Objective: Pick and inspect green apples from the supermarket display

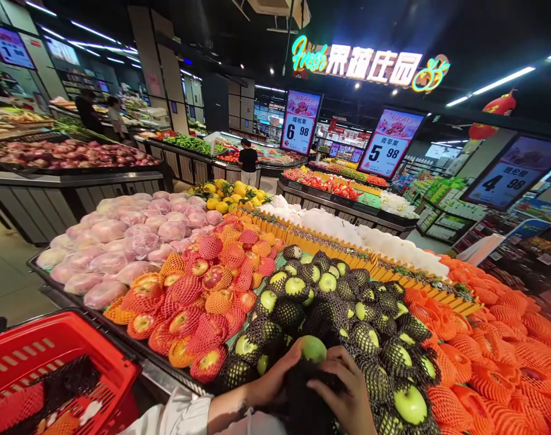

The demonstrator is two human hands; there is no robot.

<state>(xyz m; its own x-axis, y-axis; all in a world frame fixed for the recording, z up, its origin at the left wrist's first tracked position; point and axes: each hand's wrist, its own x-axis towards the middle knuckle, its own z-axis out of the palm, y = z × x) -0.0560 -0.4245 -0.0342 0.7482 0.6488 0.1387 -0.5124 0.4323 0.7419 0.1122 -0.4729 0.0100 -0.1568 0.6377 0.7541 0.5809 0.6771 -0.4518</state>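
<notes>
Low in the middle of the head view, a green apple (pixel 312 348) shows its bare top above a dark net sleeve (pixel 302 393). My left hand (pixel 278 377) is closed around the apple's left side, its thumb near the top. On the other side, my right hand (pixel 345 386) curls its fingers over the apple and the dark sleeve. The lower part of what I hold is in shadow. Just beyond my hands lies a heap of green apples (pixel 327 282) in black foam nets.
To the left are red apples (pixel 182 320) in pink and orange nets, then wrapped pink fruit (pixel 110 263). Orange-netted fruit (pixel 497 356) fills the right. A red shopping basket (pixel 98 356) stands at lower left. A person (pixel 247 158) is farther back, beyond yellow fruit (pixel 232 193).
</notes>
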